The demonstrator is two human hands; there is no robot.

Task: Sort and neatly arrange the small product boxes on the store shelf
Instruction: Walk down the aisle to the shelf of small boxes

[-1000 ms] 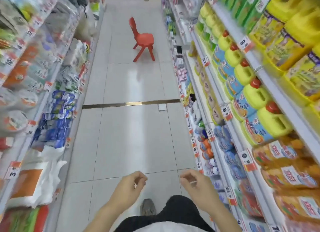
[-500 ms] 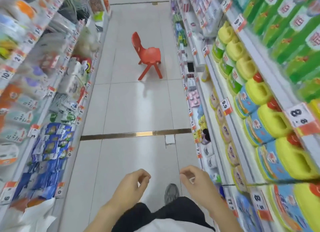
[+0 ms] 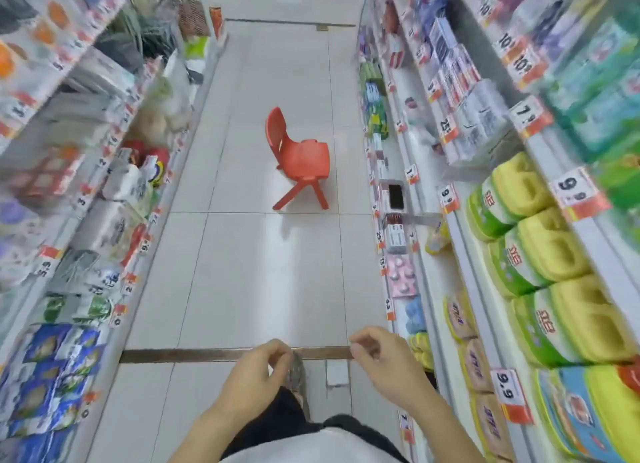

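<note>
Your left hand [image 3: 258,379] and your right hand [image 3: 384,362] were low in front of you, near each other but not touching. The fingers of both were curled in loosely, and they held nothing. A grey shoe [image 3: 297,376] showed just past your left hand, by a dark metal strip [image 3: 180,355] that crossed the shiny pale floor tiles [image 3: 263,272].

The small product boxes [image 3: 394,234] were well apart from your fingers, further along the shelf on your right [image 3: 415,216], on a low level. They were flat-sided, white and red, and too blurry to read. A black box [image 3: 396,196] sat just past them.

Nearer, on the right, stood fat plastic jugs [image 3: 540,251] with yellow tops and green labels. Price tags said "9.9" [image 3: 509,390] and "9" [image 3: 575,192]. On your left were soft blue bags [image 3: 45,369].

Further down the aisle stood a small red plastic chair [image 3: 299,154] with splayed legs, alone on the floor.
</note>
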